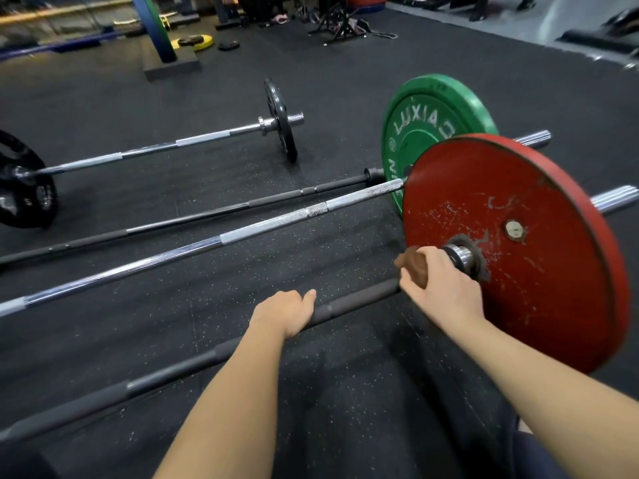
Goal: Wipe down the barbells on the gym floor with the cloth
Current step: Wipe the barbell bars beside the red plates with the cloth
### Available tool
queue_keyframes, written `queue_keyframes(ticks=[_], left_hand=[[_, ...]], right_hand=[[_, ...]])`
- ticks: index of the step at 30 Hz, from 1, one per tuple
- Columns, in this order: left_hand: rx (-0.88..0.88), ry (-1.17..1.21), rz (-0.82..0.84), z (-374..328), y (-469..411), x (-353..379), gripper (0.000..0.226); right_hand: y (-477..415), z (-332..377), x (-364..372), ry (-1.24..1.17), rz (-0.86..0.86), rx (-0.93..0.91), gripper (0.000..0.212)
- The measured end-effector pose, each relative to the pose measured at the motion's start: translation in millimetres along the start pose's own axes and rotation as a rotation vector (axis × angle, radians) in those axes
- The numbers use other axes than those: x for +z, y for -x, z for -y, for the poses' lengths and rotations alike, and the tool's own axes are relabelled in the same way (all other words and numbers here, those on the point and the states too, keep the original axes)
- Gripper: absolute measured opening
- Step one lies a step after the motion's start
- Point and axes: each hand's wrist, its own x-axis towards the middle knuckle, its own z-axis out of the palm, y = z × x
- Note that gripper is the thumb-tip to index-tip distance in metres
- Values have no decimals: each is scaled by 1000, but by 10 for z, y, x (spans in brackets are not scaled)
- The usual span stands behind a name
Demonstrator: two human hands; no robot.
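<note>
Gripping cloth (413, 266) round barbell (359, 302), right hand (442, 285)

Far ahead of me, a yellow plate (206, 43) lies flat on the black rubber floor (345, 392), near a blue-green post (155, 32).

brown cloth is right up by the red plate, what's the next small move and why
Probably slide the right hand with the brown cloth leftward along the nearest dark grey barbell shaft, away from the scuffed red weight plate. The cloth sits at the plate's collar, the end of the shaft, and the stretch towards the left hand, which holds the shaft, lies ahead.
</note>
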Motion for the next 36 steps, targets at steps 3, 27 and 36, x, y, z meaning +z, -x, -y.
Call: queue_keyframes(ticks=[3,27,36], left_hand=[[6,28,2,0,-15,6,58],[-10,93,147,-29,-79,-12,55],[44,53,48,-19,41,-15,59]], right_hand=[[35,138,62,30,-9,-5,31],[327,673,394,1,105,-401,39],[76,155,217,83,14,-253,35]])
